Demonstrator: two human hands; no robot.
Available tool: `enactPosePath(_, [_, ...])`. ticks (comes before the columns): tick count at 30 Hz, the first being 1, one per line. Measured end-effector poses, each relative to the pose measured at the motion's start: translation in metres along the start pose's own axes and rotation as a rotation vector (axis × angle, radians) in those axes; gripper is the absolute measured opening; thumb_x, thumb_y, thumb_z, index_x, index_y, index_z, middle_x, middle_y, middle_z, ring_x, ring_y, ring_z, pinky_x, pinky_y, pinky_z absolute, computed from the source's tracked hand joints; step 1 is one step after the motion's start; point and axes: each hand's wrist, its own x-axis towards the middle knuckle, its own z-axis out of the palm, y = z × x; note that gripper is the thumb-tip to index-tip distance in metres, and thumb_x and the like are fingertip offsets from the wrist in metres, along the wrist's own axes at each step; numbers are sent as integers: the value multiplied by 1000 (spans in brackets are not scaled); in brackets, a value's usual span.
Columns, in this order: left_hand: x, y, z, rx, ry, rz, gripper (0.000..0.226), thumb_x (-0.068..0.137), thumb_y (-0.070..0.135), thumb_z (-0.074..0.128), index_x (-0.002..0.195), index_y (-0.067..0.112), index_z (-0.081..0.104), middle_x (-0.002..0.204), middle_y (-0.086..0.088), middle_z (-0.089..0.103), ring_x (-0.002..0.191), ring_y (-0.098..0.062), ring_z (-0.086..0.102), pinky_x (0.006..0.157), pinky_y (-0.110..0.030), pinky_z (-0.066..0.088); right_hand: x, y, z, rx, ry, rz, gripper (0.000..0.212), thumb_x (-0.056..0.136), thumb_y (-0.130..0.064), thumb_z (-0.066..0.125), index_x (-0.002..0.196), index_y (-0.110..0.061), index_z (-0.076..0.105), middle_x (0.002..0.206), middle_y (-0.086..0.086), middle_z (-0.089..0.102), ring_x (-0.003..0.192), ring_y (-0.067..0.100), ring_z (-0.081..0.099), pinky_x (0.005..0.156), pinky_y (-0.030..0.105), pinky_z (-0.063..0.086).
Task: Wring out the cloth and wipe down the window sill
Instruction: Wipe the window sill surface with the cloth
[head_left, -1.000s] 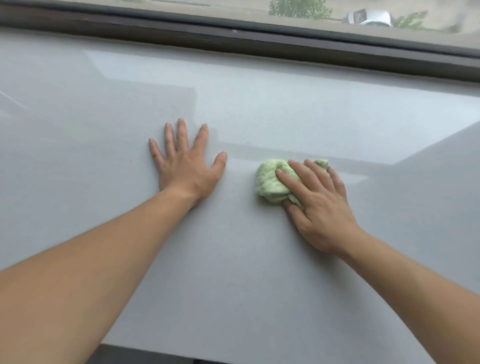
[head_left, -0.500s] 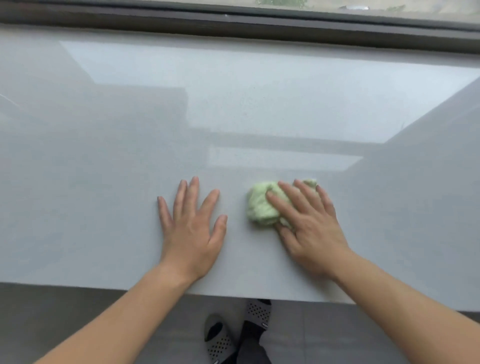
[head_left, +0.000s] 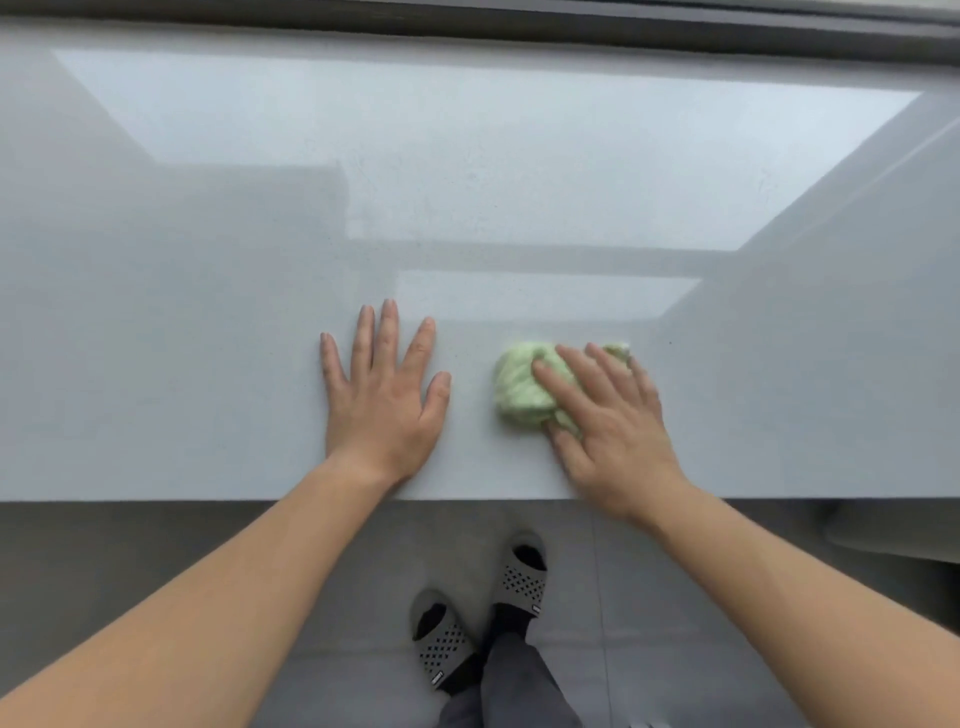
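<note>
Head view. Right hand (head_left: 610, 421) lies flat on a bunched green cloth (head_left: 519, 387), fingers spread over it and pressing it to the window sill (head_left: 208, 312); not a closed grasp, more a palm-down hold with the thumb tucked at the cloth's near edge. Most of the cloth sticks out ahead of and to the left of the fingertips; a small corner shows past the far side of the hand.

Left hand (head_left: 382, 395) is empty, splayed flat on the sill just left of the cloth, a narrow strip of bare sill between thumb and cloth. It reads as a brace.

Both hands sit near the sill's front edge. The wad is roughly round, no clear long axis. The right hand is the one on the cloth, so the wiping stroke is its job; untouched sill stretches far ahead and to both sides.

Below the edge: slippers (head_left: 522, 577) on a grey floor. Small tags on the straps, too small to read. No other writing seen.
</note>
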Motion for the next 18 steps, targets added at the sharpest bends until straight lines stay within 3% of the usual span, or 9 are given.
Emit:
enactPosePath(3, [-1, 0, 1, 1, 6, -5, 67, 93, 56, 9, 157, 33, 5, 166, -4, -9, 151, -20, -17, 118, -57, -12, -1, -18, 5, 58, 101, 254, 58, 92, -43, 38, 149, -37, 31, 157, -2, 32, 147, 28, 21, 120, 52, 8])
enactPosePath(7, [-1, 2, 2, -4, 13, -12, 69, 92, 57, 11, 157, 33, 8, 167, -4, -7, 152, -20, -14, 118, -57, -12, -54, -47, 16, 34, 40, 37, 62, 91, -38, 43, 151, -36, 28, 159, -3, 28, 149, 28, 18, 119, 56, 10])
enactPosePath(11, [-1, 2, -1, -23, -7, -21, 65, 96, 55, 20, 157, 33, 9, 167, -2, -7, 152, -18, -15, 118, -56, -14, -67, -4, 10, 17, -27, -95, 64, 89, -38, 42, 151, -39, 28, 160, -5, 28, 150, 25, 18, 120, 53, 11])
enactPosePath(16, [2, 17, -7, -99, 24, -90, 60, 97, 47, 29, 153, 27, 25, 166, -7, 2, 152, -21, -8, 117, -58, -14, -41, 64, -7, 69, 86, 324, 59, 92, -46, 34, 149, -34, 32, 157, 1, 33, 146, 29, 22, 119, 54, 10])
enactPosePath(18, [7, 34, -8, -112, 57, -74, 63, 93, 48, 26, 151, 25, 30, 166, -9, 6, 153, -23, -5, 117, -57, -15, -42, 53, -5, 42, 111, 360, 58, 93, -46, 35, 150, -32, 32, 157, 1, 31, 146, 30, 21, 119, 56, 10])
